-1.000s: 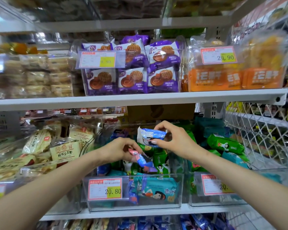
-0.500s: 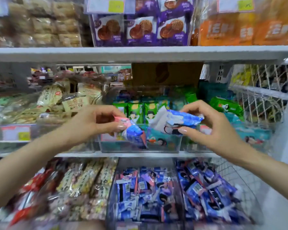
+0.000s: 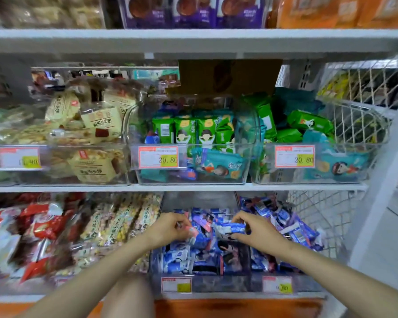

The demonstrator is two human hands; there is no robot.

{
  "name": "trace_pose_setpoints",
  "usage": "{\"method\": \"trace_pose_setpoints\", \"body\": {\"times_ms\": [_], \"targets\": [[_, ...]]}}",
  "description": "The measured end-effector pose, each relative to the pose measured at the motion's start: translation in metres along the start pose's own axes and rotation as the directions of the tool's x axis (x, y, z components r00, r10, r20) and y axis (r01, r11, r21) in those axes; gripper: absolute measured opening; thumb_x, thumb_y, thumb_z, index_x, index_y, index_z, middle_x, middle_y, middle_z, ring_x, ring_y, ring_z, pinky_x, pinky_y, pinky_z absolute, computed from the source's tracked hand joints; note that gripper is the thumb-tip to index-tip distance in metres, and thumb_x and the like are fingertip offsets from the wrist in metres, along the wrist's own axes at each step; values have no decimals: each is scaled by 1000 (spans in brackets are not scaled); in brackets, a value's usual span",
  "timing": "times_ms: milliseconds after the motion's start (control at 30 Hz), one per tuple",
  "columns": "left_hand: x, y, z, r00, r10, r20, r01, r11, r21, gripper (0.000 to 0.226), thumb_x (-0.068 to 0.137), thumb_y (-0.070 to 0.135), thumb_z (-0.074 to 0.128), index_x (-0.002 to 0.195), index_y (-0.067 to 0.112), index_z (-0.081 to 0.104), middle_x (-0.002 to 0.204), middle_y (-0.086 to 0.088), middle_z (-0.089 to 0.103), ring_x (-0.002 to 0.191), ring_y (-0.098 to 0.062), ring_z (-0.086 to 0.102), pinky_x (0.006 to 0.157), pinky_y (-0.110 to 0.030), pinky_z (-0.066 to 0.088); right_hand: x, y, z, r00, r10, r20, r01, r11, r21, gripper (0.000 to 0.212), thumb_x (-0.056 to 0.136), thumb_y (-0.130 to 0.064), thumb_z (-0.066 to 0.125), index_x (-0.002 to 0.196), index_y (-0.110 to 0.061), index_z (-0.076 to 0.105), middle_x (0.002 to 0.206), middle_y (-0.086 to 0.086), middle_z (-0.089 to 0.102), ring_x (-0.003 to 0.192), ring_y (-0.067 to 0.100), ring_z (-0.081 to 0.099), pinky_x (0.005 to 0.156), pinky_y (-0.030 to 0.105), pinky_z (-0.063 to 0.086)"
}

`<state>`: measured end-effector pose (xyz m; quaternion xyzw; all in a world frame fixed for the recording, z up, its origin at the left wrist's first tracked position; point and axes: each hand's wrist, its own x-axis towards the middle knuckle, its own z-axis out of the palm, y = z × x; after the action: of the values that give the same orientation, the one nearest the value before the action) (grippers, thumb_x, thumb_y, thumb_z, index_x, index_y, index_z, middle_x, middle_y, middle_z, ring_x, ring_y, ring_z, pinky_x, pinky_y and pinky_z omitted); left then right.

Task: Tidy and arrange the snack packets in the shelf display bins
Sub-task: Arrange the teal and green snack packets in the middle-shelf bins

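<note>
Shop shelving fills the view, three tiers. Nearest, on the bottom tier, is a clear bin [image 3: 218,283] full of loose blue snack packets [image 3: 179,260], with a price tag [image 3: 176,285] on its front. Both hands are over this pile. On the left hand [image 3: 170,229] the fingers [image 3: 182,222] are curled, pinching a blue-and-pink packet [image 3: 199,238] by one end. The right hand [image 3: 260,235] has thumb and fingers closed on a blue-and-white packet [image 3: 231,228], just beside the other packet and low over the pile. Left of the bin are grain bars [image 3: 117,223] and red packets [image 3: 41,226], both blurred. On the middle tier, the centre bin [image 3: 133,125] has green packets [image 3: 186,131] upright in a row, a teal packet [image 3: 216,161] lying in front and a 20.80 tag [image 3: 158,157]. Beige packets [image 3: 94,168] sit to the left. On the top tier are purple packets [image 3: 193,12] and orange packets [image 3: 331,10], both cropped.
</note>
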<state>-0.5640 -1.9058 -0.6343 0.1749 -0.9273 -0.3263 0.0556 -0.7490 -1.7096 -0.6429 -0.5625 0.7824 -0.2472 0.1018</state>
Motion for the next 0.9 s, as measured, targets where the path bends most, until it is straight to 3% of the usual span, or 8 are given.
{"method": "trace_pose_setpoints", "body": {"times_ms": [100, 200, 267, 367, 533, 733, 900], "targets": [[15, -14, 12, 997, -78, -5, 78, 993, -85, 15, 82, 21, 71, 94, 23, 63, 90, 6, 63, 72, -7, 54, 65, -9, 41, 19, 9, 11, 999, 46, 22, -47, 998, 35, 30, 85, -31, 69, 108, -25, 52, 100, -15, 55, 87, -2, 51, 74, 15, 39], [9, -15, 12, 994, -100, 49, 104, 989, -102, 19, 84, 18, 69, 94, 30, 60, 100, -8, 70, 80, -20, 65, 80, -29, 51, 22, 5, 12, 999, 25, 24, -26, 998, 49, 32, 85, -32, 68, 113, -22, 56, 110, -11, 57, 104, 7, 54, 82, 16, 38], [-6, -2, 4, 997, -43, 64, 50, 993, -111, 17, 85, 17, 68, 94, 29, 60, 91, -8, 72, 84, -18, 68, 81, -31, 51, 14, -7, 3, 999, -25, 24, 24, 997, 78, 24, 87, -29, 66, 108, -31, 55, 108, -16, 55, 101, 4, 54, 83, 15, 40], [-31, 24, -17, 996, 93, -10, -94, 990, -101, 15, 84, 11, 67, 98, 17, 65, 97, 0, 68, 84, -7, 66, 76, -19, 52, -8, -32, -19, 992, -129, -6, 129, 984, 119, 26, 88, -25, 64, 99, -45, 51, 105, -23, 56, 96, -2, 56, 85, 19, 46], [-64, 74, -65, 954, 273, -121, -283, 956, -76, 15, 82, 12, 70, 96, 19, 67, 105, 14, 64, 91, -8, 64, 81, -27, 52, -34, -77, -72, 954, -248, -171, 275, 948, 160, 27, 86, -12, 66, 104, -31, 61, 100, -20, 62, 90, 2, 61, 81, 21, 50], [-69, 131, -146, 913, 363, -187, -372, 928, -16, 28, 77, 40, 69, 98, 21, 68, 107, 13, 67, 95, -7, 65, 86, -21, 51, -24, -122, -139, 854, -406, -324, 451, 889, 73, 23, 85, -7, 66, 102, -22, 64, 98, -14, 66, 85, 3, 62, 75, 16, 50], [-26, 139, -197, 907, 319, -274, -345, 937, -51, 19, 78, 19, 65, 96, 13, 68, 101, -5, 71, 94, -14, 66, 89, -25, 51, 23, -130, -179, 819, -448, -360, 475, 880, -14, 19, 85, -8, 66, 101, -19, 64, 92, -9, 67, 78, 8, 61, 71, 22, 49]]}}
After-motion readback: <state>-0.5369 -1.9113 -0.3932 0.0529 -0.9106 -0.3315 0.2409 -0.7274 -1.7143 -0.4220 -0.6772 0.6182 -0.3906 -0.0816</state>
